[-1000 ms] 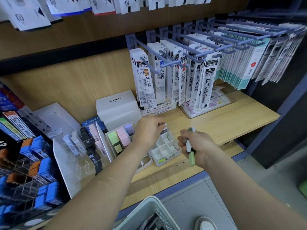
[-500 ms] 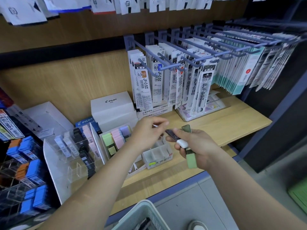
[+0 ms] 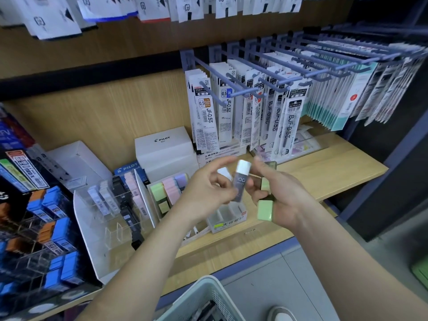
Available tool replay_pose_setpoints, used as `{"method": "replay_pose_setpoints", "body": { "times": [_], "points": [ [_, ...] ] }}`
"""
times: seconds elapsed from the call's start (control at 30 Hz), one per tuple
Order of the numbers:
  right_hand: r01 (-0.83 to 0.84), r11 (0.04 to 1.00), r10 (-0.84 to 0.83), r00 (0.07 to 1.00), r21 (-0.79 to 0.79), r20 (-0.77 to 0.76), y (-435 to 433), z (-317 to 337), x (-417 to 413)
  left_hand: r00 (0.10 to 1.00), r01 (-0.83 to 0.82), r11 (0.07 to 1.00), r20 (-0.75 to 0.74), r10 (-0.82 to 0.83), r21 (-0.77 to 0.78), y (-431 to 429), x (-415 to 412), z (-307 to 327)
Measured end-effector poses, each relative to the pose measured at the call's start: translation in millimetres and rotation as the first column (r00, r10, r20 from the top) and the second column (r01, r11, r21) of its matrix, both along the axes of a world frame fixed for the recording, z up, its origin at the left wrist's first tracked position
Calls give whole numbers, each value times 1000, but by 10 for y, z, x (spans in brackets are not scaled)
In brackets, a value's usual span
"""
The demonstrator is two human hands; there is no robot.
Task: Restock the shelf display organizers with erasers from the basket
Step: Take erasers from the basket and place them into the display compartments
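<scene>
My left hand [image 3: 206, 189] and my right hand [image 3: 281, 198] meet above the wooden shelf [image 3: 324, 167]. Between them a dark-sleeved eraser [image 3: 240, 183] with a white tip stands upright; my left fingers pinch it and my right fingers touch its other side. A small white piece [image 3: 224, 173] shows by my left fingers, blurred. My right hand grips green erasers [image 3: 265, 209]. Under the hands sits a small white divided organizer [image 3: 228, 217]. To its left a clear organizer [image 3: 168, 192] holds pastel erasers. The basket [image 3: 201, 297] is at the bottom edge.
Refill packs hang on blue pegs [image 3: 266, 72] just behind and above the hands. A white Pilot box [image 3: 164, 151] stands at the back. Clear tiered displays [image 3: 108, 216] with lead cases fill the left. A shoe [image 3: 281, 315] is on the grey floor.
My left hand came away from the white organizer to my right hand and took hold of the dark-sleeved eraser, which now stands upright between both hands.
</scene>
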State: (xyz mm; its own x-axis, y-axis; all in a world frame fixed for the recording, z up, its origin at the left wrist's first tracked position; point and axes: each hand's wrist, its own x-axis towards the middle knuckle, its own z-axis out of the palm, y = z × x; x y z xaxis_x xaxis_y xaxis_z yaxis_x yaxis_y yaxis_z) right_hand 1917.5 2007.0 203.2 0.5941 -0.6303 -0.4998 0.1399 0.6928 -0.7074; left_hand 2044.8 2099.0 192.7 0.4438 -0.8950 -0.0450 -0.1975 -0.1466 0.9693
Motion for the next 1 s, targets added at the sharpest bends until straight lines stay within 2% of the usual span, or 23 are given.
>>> {"method": "replay_pose_setpoints", "body": {
  "times": [0.07, 0.17, 0.3, 0.4, 0.57, 0.8, 1.0],
  "points": [
    [-54, 998, 53, 998, -14, -13, 3, 18, 2, 990, 42, 999, 130, -45, 29, 0, -15, 27],
    [-68, 997, 68, 998, 41, -8, -22, 40, 6, 993, -12, 999, 120, 18, -53, -17, 13, 56],
    [61, 991, -65, 998, 122, 25, -90, 9, -8, 978, -203, 973, 18, 207, -113, -51, 122, 90],
    [138, 976, -152, 986, 169, 70, -119, -21, -26, 965, -219, 972, 127, 228, -86, -101, 209, -15],
    [167, 979, -177, 981, 119, 81, -93, 20, -36, 921, -218, 974, 320, 223, -53, -231, 219, -196],
    [128, 990, -131, 989, -51, -71, -74, 30, -27, 837, -266, 964, 497, 226, 9, -335, 155, -279],
    [126, 992, -127, 989, -12, -78, -74, 60, -55, 779, -252, 964, 608, 153, 81, -375, 175, -355]
  ]
}}
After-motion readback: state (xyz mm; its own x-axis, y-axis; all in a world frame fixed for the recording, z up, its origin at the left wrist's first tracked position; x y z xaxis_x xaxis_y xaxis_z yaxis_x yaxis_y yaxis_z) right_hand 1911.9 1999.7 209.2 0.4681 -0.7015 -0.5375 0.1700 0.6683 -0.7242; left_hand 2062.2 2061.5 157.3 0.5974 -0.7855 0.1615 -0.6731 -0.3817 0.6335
